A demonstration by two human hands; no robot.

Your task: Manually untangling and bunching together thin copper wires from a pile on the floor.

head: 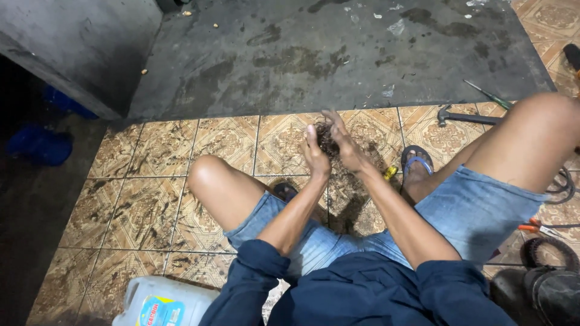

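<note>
Pressing a dark tangle of fine wire between both palms, we hold it above the patterned floor tiles, in front of our spread knees. Our left hand stands edge-up against the near side of the tangle, fingers extended rather than curled. Our right hand meets it from the other side, fingers likewise spread, so that the tangle is sandwiched between the two hands and only its upper part shows. Both forearms emerge from rolled dark blue sleeves and cross above denim shorts. Just beside the right wrist lies a small yellow object on the tile; what it is we cannot tell. Near it rests our foot in a blue sandal. Farther right, at the border with the grey concrete floor, lie a hammer and a green-handled screwdriver, well apart from the hands. Orange-handled pliers lie under the right thigh. A white plastic jug stands at the lower left.
</note>
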